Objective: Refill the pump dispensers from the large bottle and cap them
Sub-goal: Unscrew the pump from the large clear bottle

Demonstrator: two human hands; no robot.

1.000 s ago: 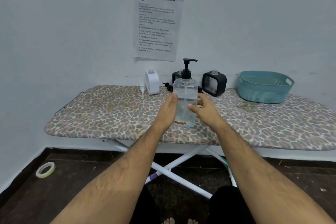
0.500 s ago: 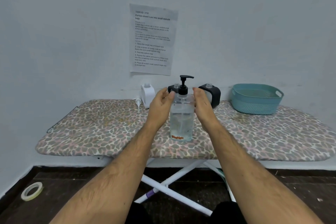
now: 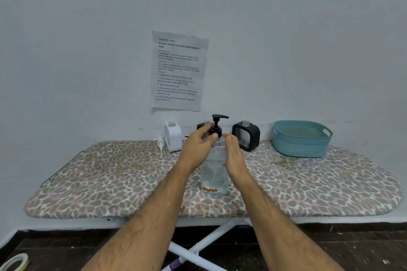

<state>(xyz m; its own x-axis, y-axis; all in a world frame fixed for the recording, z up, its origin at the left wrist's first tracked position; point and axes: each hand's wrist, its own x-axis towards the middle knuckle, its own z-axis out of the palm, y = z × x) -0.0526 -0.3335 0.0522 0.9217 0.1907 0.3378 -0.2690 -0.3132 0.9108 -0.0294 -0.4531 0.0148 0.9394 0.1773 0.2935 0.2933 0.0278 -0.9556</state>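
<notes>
At the frame's centre, the left hand (image 3: 199,147) pinches the black pump collar (image 3: 216,133) of the large clear bottle (image 3: 214,174), thumb in front. The right hand (image 3: 234,156) lies straight-fingered along the bottle's right side. The bottle stands upright on the leopard-print ironing board (image 3: 114,180). Behind it stand a white dispenser (image 3: 173,136) with a loose white pump (image 3: 160,145) beside it, and two black dispensers (image 3: 246,136). Upper right of these sits a teal basket (image 3: 301,138).

two bare, hairy forearms, no sleeves, watch or rings.
</notes>
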